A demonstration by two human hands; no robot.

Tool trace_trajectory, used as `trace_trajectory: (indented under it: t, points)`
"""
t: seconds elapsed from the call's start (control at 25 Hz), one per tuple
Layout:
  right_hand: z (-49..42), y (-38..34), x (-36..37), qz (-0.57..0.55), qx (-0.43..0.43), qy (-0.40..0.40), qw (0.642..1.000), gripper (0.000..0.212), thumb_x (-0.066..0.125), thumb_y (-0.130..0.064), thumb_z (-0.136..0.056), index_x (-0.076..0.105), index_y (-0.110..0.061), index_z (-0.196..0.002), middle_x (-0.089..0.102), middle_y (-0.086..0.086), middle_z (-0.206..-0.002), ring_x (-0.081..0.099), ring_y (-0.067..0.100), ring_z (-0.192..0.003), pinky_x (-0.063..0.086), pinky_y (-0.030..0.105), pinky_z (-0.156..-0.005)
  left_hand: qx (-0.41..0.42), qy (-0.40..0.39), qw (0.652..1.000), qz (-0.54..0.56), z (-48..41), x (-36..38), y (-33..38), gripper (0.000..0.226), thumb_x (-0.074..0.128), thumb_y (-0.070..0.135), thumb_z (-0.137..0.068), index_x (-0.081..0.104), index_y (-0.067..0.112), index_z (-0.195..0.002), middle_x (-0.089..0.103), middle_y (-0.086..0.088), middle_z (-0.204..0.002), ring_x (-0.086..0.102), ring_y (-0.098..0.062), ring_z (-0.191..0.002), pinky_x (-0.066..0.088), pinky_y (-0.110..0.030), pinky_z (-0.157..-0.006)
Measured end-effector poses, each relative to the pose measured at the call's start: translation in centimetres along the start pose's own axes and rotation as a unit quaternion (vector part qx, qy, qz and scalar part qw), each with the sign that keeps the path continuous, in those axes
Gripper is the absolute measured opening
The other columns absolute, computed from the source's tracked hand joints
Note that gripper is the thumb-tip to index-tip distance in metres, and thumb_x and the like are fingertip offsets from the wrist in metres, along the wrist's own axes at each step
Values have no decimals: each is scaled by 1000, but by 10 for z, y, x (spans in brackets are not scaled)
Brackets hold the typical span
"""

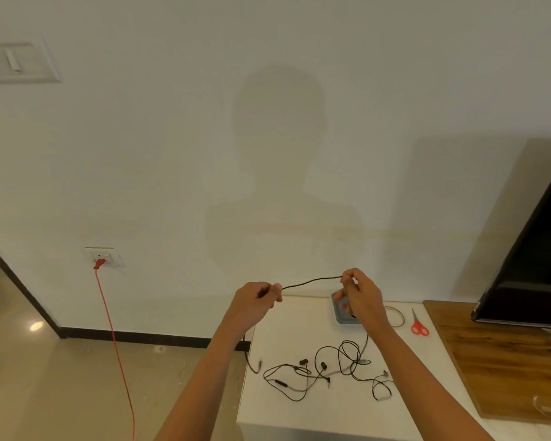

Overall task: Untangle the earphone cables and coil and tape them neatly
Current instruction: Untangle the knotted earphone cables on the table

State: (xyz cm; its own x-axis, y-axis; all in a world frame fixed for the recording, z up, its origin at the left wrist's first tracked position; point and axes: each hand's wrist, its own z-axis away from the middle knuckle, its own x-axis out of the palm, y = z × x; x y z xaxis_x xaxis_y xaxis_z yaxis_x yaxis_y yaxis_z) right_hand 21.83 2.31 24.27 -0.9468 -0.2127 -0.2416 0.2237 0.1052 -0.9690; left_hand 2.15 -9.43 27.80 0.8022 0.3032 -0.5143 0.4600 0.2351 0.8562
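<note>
A dark braided cable (312, 281) is stretched in the air between my two hands, above the far edge of the white table (331, 415). My left hand (255, 300) grips one end in curled fingers. My right hand (358, 294) pinches the other end, and the cable runs on down from it to the table. Below lies a loose tangle of black earphone cables (325, 367) with earbuds and a jack. One cable end (252, 361) hangs over the table's left edge.
Red scissors (419, 326) lie at the back right beside a thin reddish wire loop (395, 316). A grey tray (344, 316) sits behind my right hand. A wooden board (506, 361) carries a black TV (538, 265). A red cord (115, 345) hangs from a wall socket.
</note>
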Motion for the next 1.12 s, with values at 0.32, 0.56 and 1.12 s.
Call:
trace_trajectory:
  t: [0.32,0.56,1.12]
  points:
    - [17,-2,35,41,-121,-223,966,23,55,-24,-94,52,-24,-116,70,-5,-103,65,5,-98,51,24,-87,-2,-18,996,89,-1,18,28,38,48,39,-96,66,18,-69,53,9,-60,43,1,-46,33,-20,-56]
    - [11,0,20,-14,-94,-246,965,22,48,-22,-97,64,-14,-86,53,-4,-61,48,9,-57,45,22,-56,-57,29,971,231,0,-6,26,34,49,36,-96,60,18,-70,45,10,-54,31,-6,-44,27,-19,-46]
    - [32,-26,31,-3,60,-230,971,35,43,-24,-96,54,-13,-65,39,-2,-47,26,9,-38,19,20,-38,40,-15,965,261,-4,12,26,29,46,38,-98,62,33,-122,42,12,-69,26,-4,-46,25,-17,-46]
